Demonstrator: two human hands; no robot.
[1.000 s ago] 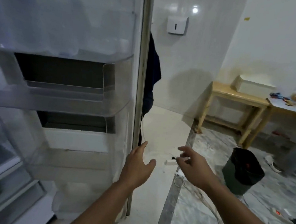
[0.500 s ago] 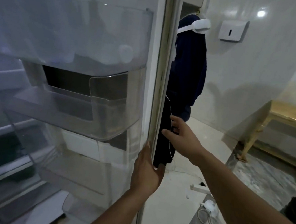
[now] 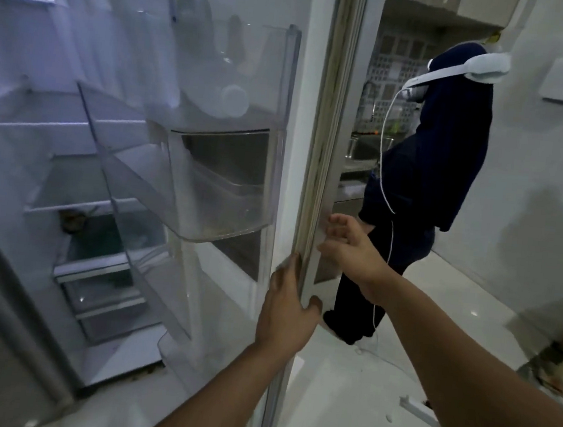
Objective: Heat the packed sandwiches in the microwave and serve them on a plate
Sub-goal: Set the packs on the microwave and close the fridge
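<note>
Left hand (image 3: pixel 286 313): at 6 o'clock, its grip clamps the long edge of the open white refrigerator door (image 3: pixel 327 149), thumb hooked round the outer side, fingers flat on the inner face.
Right hand (image 3: pixel 349 245): just past centre toward 3 o'clock, grip released, fingers spread and loosely bent, fingertips touching the door's outer edge, grasping nothing.
Door bins: clear plastic door shelves (image 3: pixel 220 187) hang on the inner face at 10 o'clock.
Refrigerator interior (image 3: pixel 80 176): glass shelves at 9 o'clock; contents too blurred to tell.
Packed sandwiches: cannot tell where they are.
Background: a person in dark blue clothes (image 3: pixel 423 192) stands at 2 o'clock, wearing a white headset with a hanging cable.
</note>
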